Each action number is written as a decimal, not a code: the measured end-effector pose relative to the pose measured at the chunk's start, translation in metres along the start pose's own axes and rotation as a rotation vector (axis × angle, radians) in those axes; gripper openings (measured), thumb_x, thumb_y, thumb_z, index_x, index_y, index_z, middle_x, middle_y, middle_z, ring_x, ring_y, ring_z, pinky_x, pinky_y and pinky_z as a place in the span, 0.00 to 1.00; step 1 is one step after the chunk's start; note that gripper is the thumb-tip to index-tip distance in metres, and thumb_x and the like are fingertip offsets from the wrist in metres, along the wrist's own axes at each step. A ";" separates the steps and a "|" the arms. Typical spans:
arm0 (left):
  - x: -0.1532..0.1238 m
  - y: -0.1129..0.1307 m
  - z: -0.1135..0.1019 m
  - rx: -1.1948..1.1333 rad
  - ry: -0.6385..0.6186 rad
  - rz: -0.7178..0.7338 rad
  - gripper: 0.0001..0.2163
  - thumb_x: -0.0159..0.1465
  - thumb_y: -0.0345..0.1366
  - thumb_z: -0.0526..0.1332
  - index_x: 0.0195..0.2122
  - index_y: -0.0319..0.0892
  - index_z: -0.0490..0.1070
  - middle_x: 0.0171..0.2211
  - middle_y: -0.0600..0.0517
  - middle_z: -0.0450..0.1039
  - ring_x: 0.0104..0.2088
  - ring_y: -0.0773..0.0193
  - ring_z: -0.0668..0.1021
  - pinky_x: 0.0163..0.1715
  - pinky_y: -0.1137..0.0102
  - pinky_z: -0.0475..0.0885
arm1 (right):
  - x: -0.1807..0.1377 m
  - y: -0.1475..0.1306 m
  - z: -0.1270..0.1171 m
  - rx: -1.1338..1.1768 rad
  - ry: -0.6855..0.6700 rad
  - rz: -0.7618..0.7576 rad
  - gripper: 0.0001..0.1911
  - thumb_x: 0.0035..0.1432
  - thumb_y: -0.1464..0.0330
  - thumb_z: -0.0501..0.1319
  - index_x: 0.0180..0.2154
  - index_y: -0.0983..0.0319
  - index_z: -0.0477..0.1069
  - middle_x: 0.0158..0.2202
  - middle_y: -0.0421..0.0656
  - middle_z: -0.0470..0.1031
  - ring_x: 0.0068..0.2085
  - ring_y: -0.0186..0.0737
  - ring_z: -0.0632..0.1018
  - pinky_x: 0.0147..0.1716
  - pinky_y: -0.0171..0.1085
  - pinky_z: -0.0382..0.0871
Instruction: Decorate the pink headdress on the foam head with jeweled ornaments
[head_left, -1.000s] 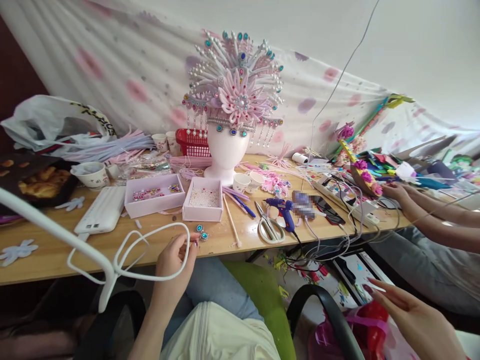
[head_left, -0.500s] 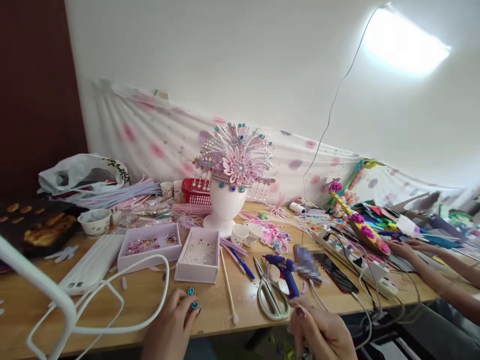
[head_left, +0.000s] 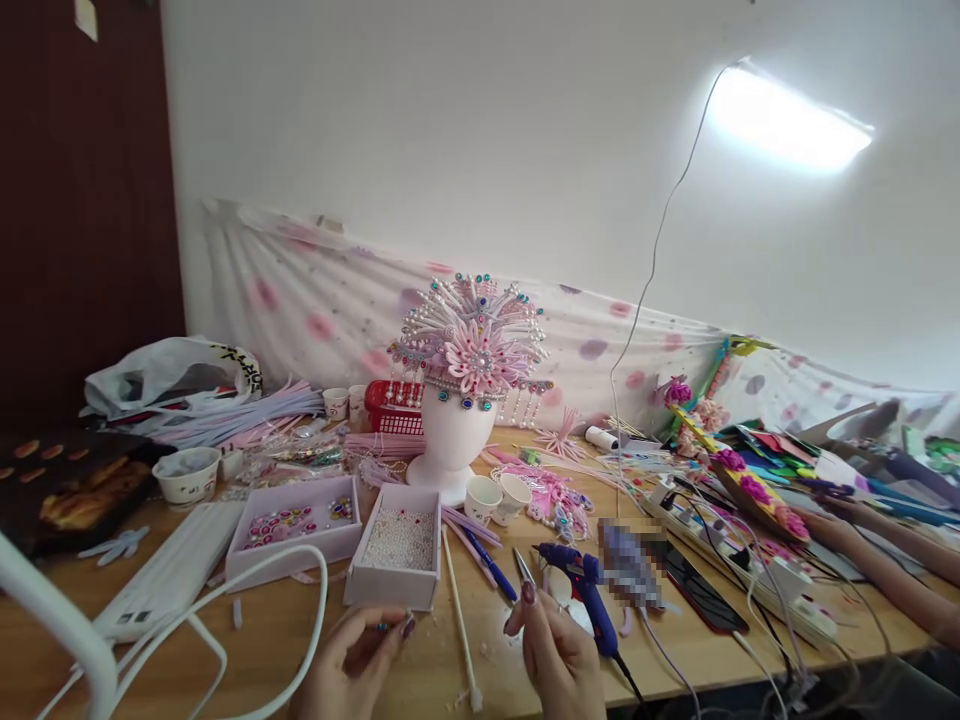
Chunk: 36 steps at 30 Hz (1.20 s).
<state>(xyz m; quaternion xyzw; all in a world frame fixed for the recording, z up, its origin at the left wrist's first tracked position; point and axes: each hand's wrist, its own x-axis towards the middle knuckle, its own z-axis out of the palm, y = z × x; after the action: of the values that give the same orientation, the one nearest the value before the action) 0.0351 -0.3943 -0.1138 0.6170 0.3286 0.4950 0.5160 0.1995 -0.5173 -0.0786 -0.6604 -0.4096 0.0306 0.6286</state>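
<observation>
The left hand (head_left: 352, 665) pinches a small teal gem ornament (head_left: 385, 627) at its fingertips, low over the wooden table (head_left: 285, 625), probably for close sight. The right hand (head_left: 559, 655) grips slim metal scissors (head_left: 523, 567), tips raised toward it; the blue glue gun (head_left: 581, 590) lies just beside.

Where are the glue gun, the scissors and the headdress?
Glue gun (head_left: 581, 585): head view, on its blue body.
Scissors (head_left: 523, 567): head view, on the blades above the right hand.
Headdress (head_left: 472, 345): head view, on its pink centre flower.
</observation>
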 end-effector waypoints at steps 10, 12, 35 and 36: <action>0.026 0.087 0.014 -0.280 -0.136 -0.154 0.20 0.48 0.47 0.74 0.40 0.41 0.82 0.40 0.44 0.84 0.39 0.51 0.85 0.32 0.68 0.82 | -0.002 -0.051 0.030 -0.045 -0.216 -0.345 0.27 0.70 0.47 0.43 0.59 0.43 0.70 0.64 0.42 0.64 0.66 0.52 0.63 0.63 0.52 0.57; 0.022 0.095 0.016 -0.298 -0.115 -0.146 0.19 0.48 0.45 0.73 0.39 0.41 0.82 0.43 0.44 0.84 0.40 0.52 0.85 0.33 0.68 0.82 | -0.004 -0.052 0.031 -0.106 -0.256 -0.352 0.26 0.70 0.48 0.42 0.62 0.42 0.66 0.67 0.40 0.59 0.68 0.53 0.57 0.65 0.56 0.51; 0.020 0.077 0.016 -0.335 -0.157 -0.199 0.16 0.51 0.44 0.74 0.40 0.44 0.83 0.40 0.46 0.84 0.40 0.54 0.85 0.36 0.70 0.81 | -0.011 -0.042 0.041 0.000 0.054 -0.290 0.15 0.68 0.62 0.57 0.55 0.51 0.71 0.54 0.46 0.75 0.53 0.47 0.77 0.50 0.44 0.74; 0.021 0.076 0.018 -0.329 -0.159 -0.223 0.17 0.50 0.45 0.74 0.39 0.43 0.83 0.37 0.46 0.85 0.39 0.53 0.85 0.35 0.69 0.81 | -0.010 -0.039 0.042 0.021 0.051 -0.255 0.14 0.67 0.63 0.59 0.54 0.53 0.72 0.51 0.47 0.77 0.49 0.46 0.80 0.46 0.41 0.77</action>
<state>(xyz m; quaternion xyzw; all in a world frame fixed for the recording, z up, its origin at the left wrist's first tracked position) 0.0501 -0.3994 -0.0349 0.5215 0.2681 0.4313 0.6857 0.1502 -0.4944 -0.0584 -0.5970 -0.4738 -0.0620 0.6444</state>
